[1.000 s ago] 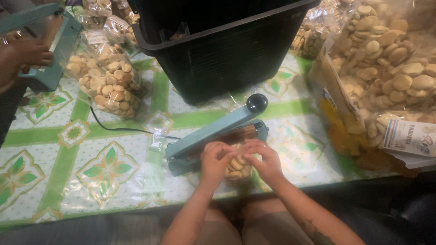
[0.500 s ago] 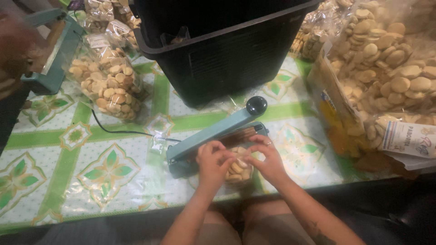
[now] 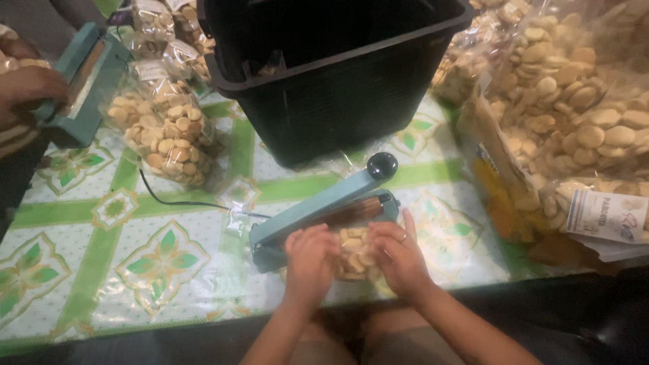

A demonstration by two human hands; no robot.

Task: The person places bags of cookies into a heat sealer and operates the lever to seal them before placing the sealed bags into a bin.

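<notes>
My left hand (image 3: 309, 260) and my right hand (image 3: 399, 255) hold a small clear bag of round cookies (image 3: 354, 253) from both sides near the table's front edge. The bag's top lies at the jaw of a teal heat sealer (image 3: 318, 211), whose arm is raised, with a black knob (image 3: 381, 165) at its end. A black cord (image 3: 177, 201) runs from the sealer to the left across the green-patterned tablecloth (image 3: 115, 263).
A large black bin (image 3: 338, 88) stands behind the sealer. Filled cookie bags (image 3: 162, 132) lie at the left, and a big sack of cookies (image 3: 581, 115) fills the right. Another person's hand (image 3: 30, 88) rests on a second teal sealer (image 3: 84, 74) at far left.
My hands have drawn closer around the cookie bag at the sealer. The other person's hand at far left has shifted on the second sealer.
</notes>
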